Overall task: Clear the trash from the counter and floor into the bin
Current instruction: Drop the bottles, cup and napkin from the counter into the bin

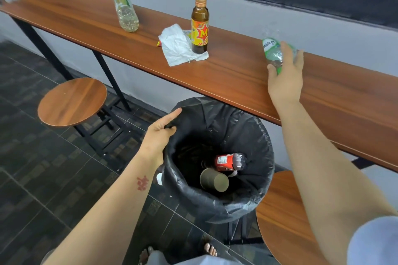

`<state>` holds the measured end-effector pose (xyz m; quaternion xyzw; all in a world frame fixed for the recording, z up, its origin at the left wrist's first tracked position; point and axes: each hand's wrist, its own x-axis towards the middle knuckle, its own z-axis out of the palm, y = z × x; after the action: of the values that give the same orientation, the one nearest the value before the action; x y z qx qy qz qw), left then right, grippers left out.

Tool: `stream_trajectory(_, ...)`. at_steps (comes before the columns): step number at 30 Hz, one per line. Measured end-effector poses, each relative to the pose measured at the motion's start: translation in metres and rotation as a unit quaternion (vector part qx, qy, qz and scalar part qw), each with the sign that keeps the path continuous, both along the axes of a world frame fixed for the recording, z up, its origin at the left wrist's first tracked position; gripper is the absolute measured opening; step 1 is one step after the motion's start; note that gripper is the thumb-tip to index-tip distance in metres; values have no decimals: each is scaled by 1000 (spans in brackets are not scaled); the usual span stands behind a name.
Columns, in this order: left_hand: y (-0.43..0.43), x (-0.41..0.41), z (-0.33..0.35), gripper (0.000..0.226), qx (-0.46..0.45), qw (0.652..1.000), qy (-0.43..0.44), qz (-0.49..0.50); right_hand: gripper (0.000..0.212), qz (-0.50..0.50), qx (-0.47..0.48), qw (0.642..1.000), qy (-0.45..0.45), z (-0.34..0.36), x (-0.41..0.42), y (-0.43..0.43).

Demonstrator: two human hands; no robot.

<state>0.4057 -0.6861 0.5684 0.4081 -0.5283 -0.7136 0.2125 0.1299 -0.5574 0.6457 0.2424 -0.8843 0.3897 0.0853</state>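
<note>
My right hand (285,75) grips a clear plastic bottle with a green label (271,50) on the wooden counter (237,71), at its right part. My left hand (160,131) pinches the rim of the black bin liner, index finger pointing out. The bin (258,135) stands below the counter's edge and holds a red-labelled bottle (229,162) and a dull can (213,179). On the counter stand a brown glass bottle (199,26), a crumpled white wrapper (177,46) beside it, and a clear bottle lying on its side (126,14) further left.
A round wooden stool (72,101) stands at the left under the counter, another stool (286,217) at the lower right beside the bin. The floor is dark tile (43,178). A small white scrap (159,178) lies by the bin. My feet (210,248) show at the bottom.
</note>
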Motion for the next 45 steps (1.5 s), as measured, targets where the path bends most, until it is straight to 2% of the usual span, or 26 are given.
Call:
stream_trajectory(6, -14, 26, 4, 53, -10, 1000, 1, -3, 58, -7, -60, 998, 13, -2, 49, 17)
stream_trajectory(13, -54, 67, 9, 52, -21, 999, 10, -45, 57, 2, -84, 996, 17, -16, 140, 19)
stream_trajectory(22, -138, 130, 16, 54, -34, 997, 7, -73, 55, 46, -59, 994, 77, -46, 292, -26)
stream_trajectory(26, -167, 152, 18, 53, -46, 996, -7, -70, 53, 104, -17, 989, 106, -71, 341, -43)
stream_trajectory(31, -187, 170, 23, 53, -57, 995, -11, -78, 55, 160, 81, 983, 47, -89, 352, -68)
stream_trajectory(38, -203, 175, 21, 54, -65, 995, -20, -69, 57, 227, 226, 947, -34, -100, 330, -116)
stream_trajectory(42, -217, 168, 19, 53, -68, 995, -38, -62, 51, 251, 248, 935, -35, -97, 315, -128)
stream_trajectory(45, -225, 158, 20, 51, -73, 994, -44, -67, 51, 213, 200, 956, 16, -87, 300, -138)
